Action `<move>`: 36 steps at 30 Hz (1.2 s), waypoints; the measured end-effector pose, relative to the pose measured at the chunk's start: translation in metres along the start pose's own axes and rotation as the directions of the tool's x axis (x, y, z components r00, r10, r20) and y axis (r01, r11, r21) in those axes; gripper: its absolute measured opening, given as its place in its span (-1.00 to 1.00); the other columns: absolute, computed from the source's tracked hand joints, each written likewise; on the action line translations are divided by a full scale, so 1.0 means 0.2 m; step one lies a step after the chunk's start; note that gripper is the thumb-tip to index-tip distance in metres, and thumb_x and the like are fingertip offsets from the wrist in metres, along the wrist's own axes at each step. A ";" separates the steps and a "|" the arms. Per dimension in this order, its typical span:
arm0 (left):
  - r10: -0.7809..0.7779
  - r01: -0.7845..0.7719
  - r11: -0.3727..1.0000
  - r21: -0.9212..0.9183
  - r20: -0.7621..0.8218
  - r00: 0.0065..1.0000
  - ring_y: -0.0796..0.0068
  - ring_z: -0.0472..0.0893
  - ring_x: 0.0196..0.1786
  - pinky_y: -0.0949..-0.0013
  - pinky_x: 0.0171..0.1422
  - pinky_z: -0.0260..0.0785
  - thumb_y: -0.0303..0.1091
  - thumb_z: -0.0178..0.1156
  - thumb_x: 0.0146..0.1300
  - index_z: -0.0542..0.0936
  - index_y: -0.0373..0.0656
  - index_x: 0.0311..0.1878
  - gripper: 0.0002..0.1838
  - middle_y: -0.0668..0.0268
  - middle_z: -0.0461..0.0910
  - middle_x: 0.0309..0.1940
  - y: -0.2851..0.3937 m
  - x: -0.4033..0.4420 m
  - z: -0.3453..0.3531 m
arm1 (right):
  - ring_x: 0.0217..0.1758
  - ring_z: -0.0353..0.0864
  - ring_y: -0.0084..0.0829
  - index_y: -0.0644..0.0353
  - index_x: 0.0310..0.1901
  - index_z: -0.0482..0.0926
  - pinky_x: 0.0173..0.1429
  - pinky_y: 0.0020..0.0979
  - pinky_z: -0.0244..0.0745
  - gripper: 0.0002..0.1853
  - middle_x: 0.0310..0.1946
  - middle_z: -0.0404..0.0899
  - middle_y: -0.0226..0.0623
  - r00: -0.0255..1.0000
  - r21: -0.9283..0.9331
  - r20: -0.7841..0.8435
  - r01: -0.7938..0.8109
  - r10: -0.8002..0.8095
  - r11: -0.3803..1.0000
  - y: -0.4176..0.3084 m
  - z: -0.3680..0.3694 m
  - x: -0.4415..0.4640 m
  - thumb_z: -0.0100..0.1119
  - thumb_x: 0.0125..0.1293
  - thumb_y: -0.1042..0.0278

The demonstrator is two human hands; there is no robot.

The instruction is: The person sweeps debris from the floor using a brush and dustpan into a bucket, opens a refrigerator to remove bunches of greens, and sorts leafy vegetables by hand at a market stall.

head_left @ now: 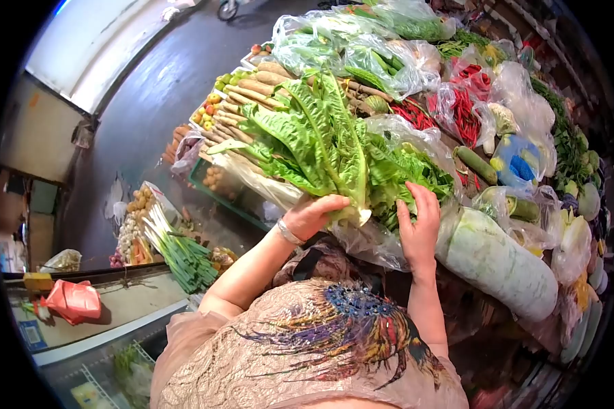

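My left hand (314, 215), with a silver bracelet at the wrist, is closed round the base of a large head of leafy lettuce (327, 140). The lettuce leaves spread up and away over long brown roots. To the right, my right hand (419, 221) has its fingers apart at the near edge of more green leaves (416, 170), which lie beside the held lettuce. Clear plastic (372, 245) lies beneath the leaves, between my hands.
A big pale winter melon (501, 262) lies at the right. Bagged red chillies (465, 112) and cucumbers are farther back. Green onions (184, 255) and a red bag (74, 302) are at the left. A green crate (228, 198) stands beside the white stalks.
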State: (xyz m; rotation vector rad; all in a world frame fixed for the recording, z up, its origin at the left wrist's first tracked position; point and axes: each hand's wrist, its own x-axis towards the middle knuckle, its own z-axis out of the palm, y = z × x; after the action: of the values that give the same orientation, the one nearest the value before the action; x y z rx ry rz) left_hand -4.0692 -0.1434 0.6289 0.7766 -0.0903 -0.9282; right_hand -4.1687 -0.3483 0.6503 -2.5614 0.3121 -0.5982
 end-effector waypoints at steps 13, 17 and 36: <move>0.159 -0.178 0.979 0.103 0.173 0.972 0.22 0.44 0.17 0.23 0.21 0.38 -0.59 0.34 0.02 -0.23 0.07 0.49 0.12 0.10 0.14 0.26 0.10 -0.05 0.24 | -0.19 0.53 -0.31 0.26 -0.03 0.41 -0.09 -0.38 0.45 -0.59 -0.20 0.49 -0.20 0.992 0.442 -0.102 -0.022 0.074 0.897 -0.23 0.01 -0.03 0.28 0.06 0.48; 0.241 -0.240 0.960 -0.143 -0.010 0.970 0.14 0.59 -0.06 0.17 0.05 0.52 -0.63 0.20 0.16 -0.02 0.08 0.41 -0.15 0.06 0.30 0.13 0.04 -0.03 0.22 | -0.11 0.47 -0.61 0.30 -0.02 0.43 -0.04 -0.53 0.40 -0.69 -0.14 0.53 -0.32 0.961 0.738 0.008 -0.193 0.278 0.647 -0.22 -0.03 0.00 0.19 0.21 0.44; 0.085 -0.096 0.979 -0.182 -0.070 0.994 0.47 0.53 0.04 0.34 0.15 0.37 -0.52 0.35 0.06 0.45 -0.19 0.12 -0.49 0.36 0.55 0.00 -0.19 0.03 0.14 | -0.28 0.51 -0.60 0.33 -0.09 0.50 -0.18 -0.52 0.44 -0.79 -0.29 0.59 -0.35 0.961 0.706 0.056 -0.230 0.270 0.670 -0.17 0.09 -0.12 0.15 0.31 0.42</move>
State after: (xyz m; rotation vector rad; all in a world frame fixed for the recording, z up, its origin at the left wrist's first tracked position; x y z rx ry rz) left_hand -4.1028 -0.1767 0.6231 0.6230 0.0148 -0.8127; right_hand -4.1771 -0.3036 0.6445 -1.7134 0.3591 -0.5438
